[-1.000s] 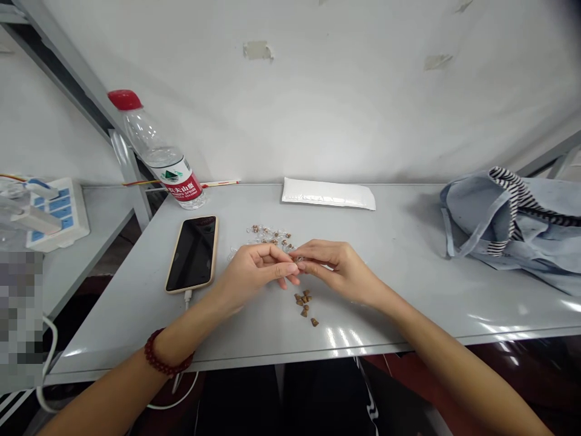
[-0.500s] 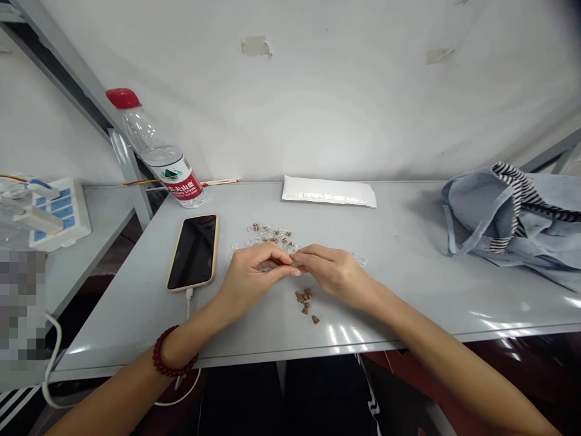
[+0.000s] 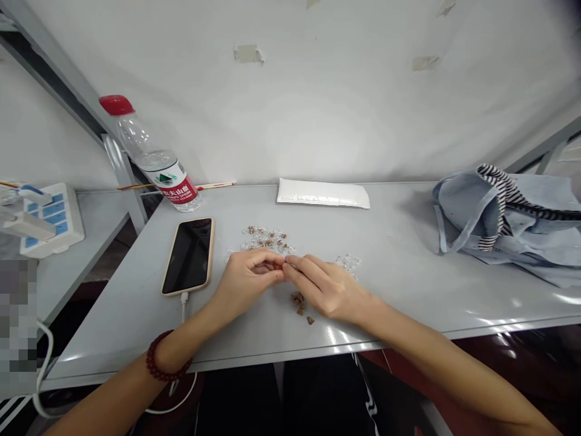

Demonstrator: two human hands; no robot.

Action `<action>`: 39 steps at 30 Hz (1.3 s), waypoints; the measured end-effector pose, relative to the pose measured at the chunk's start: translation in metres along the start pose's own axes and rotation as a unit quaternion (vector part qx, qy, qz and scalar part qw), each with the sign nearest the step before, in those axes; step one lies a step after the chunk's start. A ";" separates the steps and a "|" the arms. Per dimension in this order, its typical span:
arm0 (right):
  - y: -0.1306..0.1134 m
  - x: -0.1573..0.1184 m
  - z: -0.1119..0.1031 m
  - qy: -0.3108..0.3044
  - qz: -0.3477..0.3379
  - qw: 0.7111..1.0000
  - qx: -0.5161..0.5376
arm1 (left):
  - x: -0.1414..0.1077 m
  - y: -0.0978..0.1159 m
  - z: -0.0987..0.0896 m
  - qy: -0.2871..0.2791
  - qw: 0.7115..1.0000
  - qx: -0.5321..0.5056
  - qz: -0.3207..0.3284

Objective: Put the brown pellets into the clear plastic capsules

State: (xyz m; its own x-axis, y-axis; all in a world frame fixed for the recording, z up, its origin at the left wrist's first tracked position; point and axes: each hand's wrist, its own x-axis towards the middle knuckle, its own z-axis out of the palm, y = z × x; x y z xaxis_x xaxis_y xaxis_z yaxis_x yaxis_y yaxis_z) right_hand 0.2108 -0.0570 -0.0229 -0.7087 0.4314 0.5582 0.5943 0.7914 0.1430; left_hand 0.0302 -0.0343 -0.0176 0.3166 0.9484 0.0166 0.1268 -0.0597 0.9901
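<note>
My left hand point(image 3: 250, 275) and my right hand point(image 3: 324, 284) meet above the grey table point(image 3: 390, 242), fingertips pinched together. Whatever lies between them is too small and covered to make out. Just behind my fingers is a cluster of small clear loops with brown bits point(image 3: 267, 237). Several loose brown pieces point(image 3: 298, 301) lie on the tabletop in front, partly under my right hand. Beyond the right hand sits a little heap of clear loops point(image 3: 348, 262). A dark red bead bracelet point(image 3: 157, 357) circles my left wrist.
At the left lies a phone point(image 3: 188, 257) with a white cable plugged in. Behind it stands a water bottle point(image 3: 175, 181) with a red cap. A white packet point(image 3: 323, 193) rests near the wall. A blue cloth bag point(image 3: 521, 230) is at the right, a power strip point(image 3: 52, 221) far left.
My right hand has turned and its fingers reach further over the left fingertips, covering more of the loose brown pieces. The clear heap at right shows more. The whole view has shifted slightly.
</note>
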 end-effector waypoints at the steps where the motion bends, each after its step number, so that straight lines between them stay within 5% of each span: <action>1: 0.001 0.001 0.000 0.005 0.013 1.000 0.009 | -0.001 -0.001 0.001 0.009 1.000 0.012 0.027; 6: 0.021 0.000 -0.001 -0.023 0.172 0.964 0.200 | 0.008 -0.013 -0.003 0.066 0.979 0.149 0.124; 9: 0.044 -0.005 -0.012 -0.071 0.273 0.940 0.191 | 0.019 -0.017 -0.014 0.104 0.946 0.261 0.160; 16: 0.087 -0.025 -0.042 -0.190 0.371 0.890 0.186 | 0.024 0.001 -0.040 0.183 0.967 0.166 0.069; 20: 0.099 -0.035 -0.049 -0.261 0.409 0.854 0.191 | 0.016 0.009 -0.041 0.103 0.980 0.164 0.051; 23: 0.104 -0.038 -0.051 -0.296 0.433 0.829 0.192 | 0.009 0.008 -0.031 -0.054 0.975 0.208 0.051; 27: 0.106 -0.038 -0.053 -0.348 0.442 0.798 0.217 | 0.002 0.001 -0.013 -0.228 0.927 0.286 0.081; 32: 0.108 -0.039 -0.047 -0.377 0.431 0.784 0.241 | -0.001 -0.011 -0.001 -0.252 0.877 0.369 0.178; 39: 0.108 -0.039 -0.042 -0.391 0.393 0.790 0.263 | -0.002 -0.011 0.000 -0.230 0.883 0.376 0.159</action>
State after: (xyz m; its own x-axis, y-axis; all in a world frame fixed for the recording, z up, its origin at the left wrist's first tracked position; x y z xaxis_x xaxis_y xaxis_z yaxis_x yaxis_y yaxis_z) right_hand 0.3188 -0.0062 0.0046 -0.3391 0.8521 -0.3987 0.8734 0.1276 -0.4701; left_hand 0.0278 -0.0354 -0.0286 0.7757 0.6292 0.0480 0.4959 -0.6548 0.5703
